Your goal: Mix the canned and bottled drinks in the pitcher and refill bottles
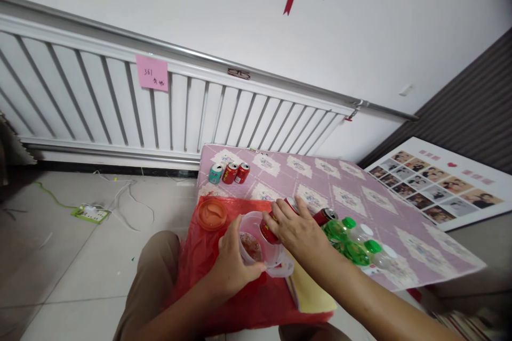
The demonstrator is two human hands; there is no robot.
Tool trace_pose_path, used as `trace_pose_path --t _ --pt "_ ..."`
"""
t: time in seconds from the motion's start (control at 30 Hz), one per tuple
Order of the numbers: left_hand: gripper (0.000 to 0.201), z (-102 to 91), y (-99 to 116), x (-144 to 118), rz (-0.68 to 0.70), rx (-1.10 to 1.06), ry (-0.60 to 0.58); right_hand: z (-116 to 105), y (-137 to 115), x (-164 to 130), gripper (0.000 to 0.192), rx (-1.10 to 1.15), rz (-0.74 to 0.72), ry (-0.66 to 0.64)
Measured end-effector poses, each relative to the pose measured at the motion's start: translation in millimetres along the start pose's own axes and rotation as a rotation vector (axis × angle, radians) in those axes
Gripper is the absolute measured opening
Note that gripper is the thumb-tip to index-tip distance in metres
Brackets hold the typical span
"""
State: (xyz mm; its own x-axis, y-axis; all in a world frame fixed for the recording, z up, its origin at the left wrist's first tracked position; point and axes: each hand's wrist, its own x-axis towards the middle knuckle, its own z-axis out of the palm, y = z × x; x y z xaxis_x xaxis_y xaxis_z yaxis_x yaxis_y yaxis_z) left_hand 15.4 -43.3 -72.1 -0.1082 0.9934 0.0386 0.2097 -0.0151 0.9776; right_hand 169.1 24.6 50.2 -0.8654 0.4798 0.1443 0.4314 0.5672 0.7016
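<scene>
My left hand (231, 264) wraps around the side of a clear plastic jug (274, 257) with a handle, which holds some foamy brown liquid. In my right hand (298, 228) is a red drink can (269, 228), tipped on its side with its end over the jug's mouth. The can's opening is hidden. A round orange lid (212, 215) lies on the red plastic sheet (256, 306) left of the jug. Just beyond my right hand, another red can (325, 216) is partly covered from view.
A teal can (215, 173) and two red cans (230, 173) stand at the table's far left. Several bottles with green liquid or clear plastic (357, 253) are on the right. A yellow cloth-like item (312, 290) lies under my right forearm. Behind is a white radiator (180, 112).
</scene>
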Motion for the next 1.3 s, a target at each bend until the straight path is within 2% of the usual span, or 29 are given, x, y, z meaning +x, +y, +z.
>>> trace_pose_path --t 0.17,0.37,0.53,0.67,1.3 --pt "0.107 -0.9 2 0 -0.002 -0.005 0.002 -3 -1 1 0.022 -0.01 -0.008 -0.017" --pt "0.106 -0.4 1 0 0.013 0.012 -0.005 -3 -1 -2 0.031 -0.019 -0.01 -0.013" --pt "0.107 0.5 0 0 0.012 0.001 0.003 -3 -1 -6 0.025 -0.024 0.004 -0.021" --pt "0.108 1.2 -1 0 0.0 -0.004 0.008 -8 1 -8 0.031 -0.019 -0.007 0.021" --pt "0.106 2.9 -6 0 0.045 0.023 0.033 -10 0 -13 0.027 0.006 0.024 0.028"
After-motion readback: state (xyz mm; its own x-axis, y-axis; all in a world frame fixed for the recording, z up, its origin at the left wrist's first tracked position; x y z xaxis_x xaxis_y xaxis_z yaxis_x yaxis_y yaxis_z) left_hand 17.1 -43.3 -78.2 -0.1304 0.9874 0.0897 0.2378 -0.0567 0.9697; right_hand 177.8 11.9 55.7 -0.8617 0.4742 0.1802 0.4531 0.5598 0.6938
